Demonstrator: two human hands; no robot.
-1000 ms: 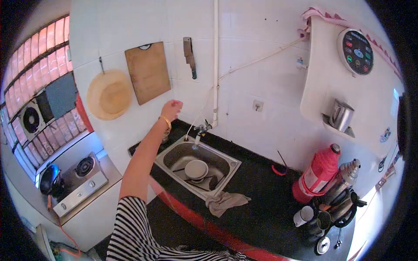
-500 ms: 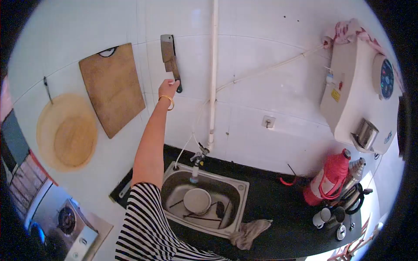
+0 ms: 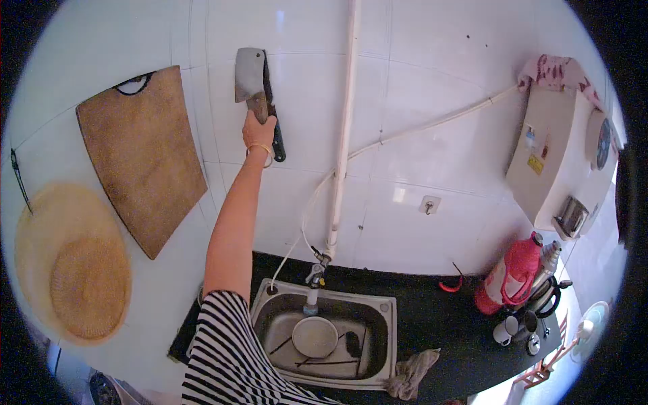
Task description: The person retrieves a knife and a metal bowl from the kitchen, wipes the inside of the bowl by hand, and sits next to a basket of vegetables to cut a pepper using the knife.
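Our left hand (image 3: 260, 132) grips the brown handle (image 3: 256, 105) of a broad grey metal cleaver (image 3: 249, 75), before the white tiled wall (image 3: 307, 101), beside a black-handled knife (image 3: 279, 146); our right hand we cannot see.

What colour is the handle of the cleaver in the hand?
Brown handle, shown best in the head view.

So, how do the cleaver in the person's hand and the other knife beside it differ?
The cleaver has a brown handle, while the other knife has a dark one. The cleaver's broad blade shows plainly; the other knife's blade is partly hidden behind it. The left hand grips the cleaver's handle, but not the other knife's. Both have their handles downward.
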